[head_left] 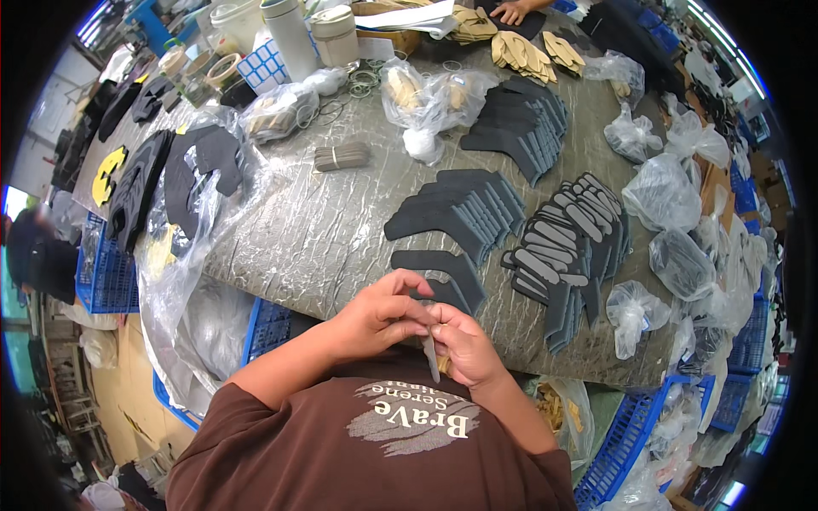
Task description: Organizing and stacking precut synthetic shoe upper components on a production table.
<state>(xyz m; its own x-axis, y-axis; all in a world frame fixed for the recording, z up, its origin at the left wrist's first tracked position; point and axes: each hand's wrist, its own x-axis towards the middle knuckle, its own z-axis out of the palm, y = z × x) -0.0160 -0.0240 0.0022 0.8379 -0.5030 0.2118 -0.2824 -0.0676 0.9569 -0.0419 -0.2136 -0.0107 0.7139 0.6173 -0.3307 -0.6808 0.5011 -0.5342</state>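
Close in front of my brown shirt, my left hand (381, 317) and my right hand (466, 347) meet fingertip to fingertip. Between them they pinch a thin grey strip (431, 361), which hangs down from the fingers. A small tan piece (443, 365) shows under my right fingers; what it is I cannot tell. Just beyond the hands lie a few dark angled foam-like pieces (436, 262). Farther on, a larger fanned stack (456, 209) of the same shape is spread out. To the right, grey rounded strips (558, 243) rest on more dark pieces.
Another dark fanned stack (518, 123) lies farther back, near tan glove-like pieces (521, 56) and another person's hand (511, 11). A banded bundle (342, 157) sits mid-table. Clear plastic bags (663, 192) line the right edge; a blue crate (622, 443) stands below. Cups and a tall cylinder (290, 43) stand back left.
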